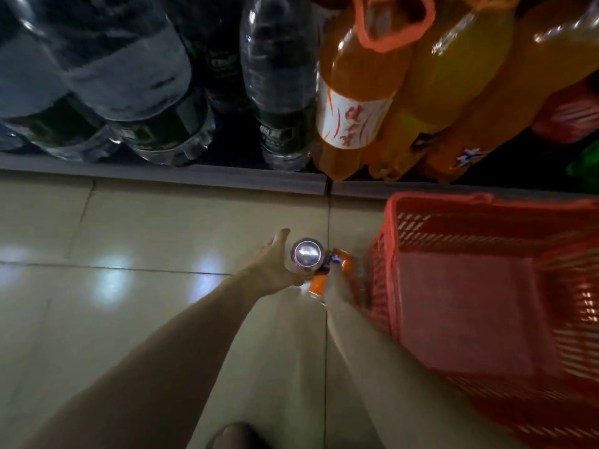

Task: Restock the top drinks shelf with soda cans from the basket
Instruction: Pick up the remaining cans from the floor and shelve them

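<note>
Pale glossy floor tiles [136, 222] fill the view, with ceiling lights mirrored in them at nine o'clock. Dead centre, two soda cans sit side by side between both hands, low over the floor. One silver-topped can [307, 253] shows its lid straight up at us; the left hand [274, 265] wraps it from the nine o'clock side, thumb stretched forward past the rim, fingers curled underneath and out of sight. Touching it at three o'clock is an orange can [327, 277], tilted, held by the right hand [337, 283], whose fingers are blurred but closed round the can's body. Just beside that hand at three o'clock stands the red basket [393, 254], its near corner edge almost brushing the right forearm; only its bare bottom shows from here. Open tile lies wide at nine and seven o'clock. At twelve o'clock a grey shelf edge [194, 178] runs across, carrying clear water bottles [278, 92] and, toward one o'clock, orange soda bottles [359, 92].
</note>
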`<state>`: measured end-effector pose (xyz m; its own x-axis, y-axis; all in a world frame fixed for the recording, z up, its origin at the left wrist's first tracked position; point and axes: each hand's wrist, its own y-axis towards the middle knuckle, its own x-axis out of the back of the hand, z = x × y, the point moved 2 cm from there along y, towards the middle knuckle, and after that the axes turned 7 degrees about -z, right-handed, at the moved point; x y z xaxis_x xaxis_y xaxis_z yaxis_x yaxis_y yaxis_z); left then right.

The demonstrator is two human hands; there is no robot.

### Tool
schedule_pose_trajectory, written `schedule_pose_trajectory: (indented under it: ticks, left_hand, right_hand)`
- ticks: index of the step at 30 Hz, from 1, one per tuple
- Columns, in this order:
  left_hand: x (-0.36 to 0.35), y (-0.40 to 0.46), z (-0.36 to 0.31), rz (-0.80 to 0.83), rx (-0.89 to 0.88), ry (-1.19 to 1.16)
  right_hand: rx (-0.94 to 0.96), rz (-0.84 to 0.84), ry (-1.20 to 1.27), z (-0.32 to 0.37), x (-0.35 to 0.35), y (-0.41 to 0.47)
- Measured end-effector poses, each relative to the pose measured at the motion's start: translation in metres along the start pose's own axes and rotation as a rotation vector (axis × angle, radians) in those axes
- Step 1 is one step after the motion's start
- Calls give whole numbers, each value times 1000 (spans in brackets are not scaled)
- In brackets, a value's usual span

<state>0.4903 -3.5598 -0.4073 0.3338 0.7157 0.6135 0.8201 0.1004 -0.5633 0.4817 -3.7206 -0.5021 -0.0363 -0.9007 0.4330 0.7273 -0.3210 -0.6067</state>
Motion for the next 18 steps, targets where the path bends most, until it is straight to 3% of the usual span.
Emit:
schedule_pose_trajectory:
  ticks: [3,10,14,18]
  left_hand:
    - [-16,18,4,2,-66,-36]
    - [-36,28,13,-119,-113,-180]
    - [-33,28,17,-137,-116,-223]
    - [-1,16,21,-189,-15,-354]
  right_hand:
    - [-61,-1,125,2,-5,4]
    - [-227,-215,-67,-6,-20,7]
    - [-142,-175,-40,-10,-21,8]
    - [-372,-102,224,2,-20,-10]
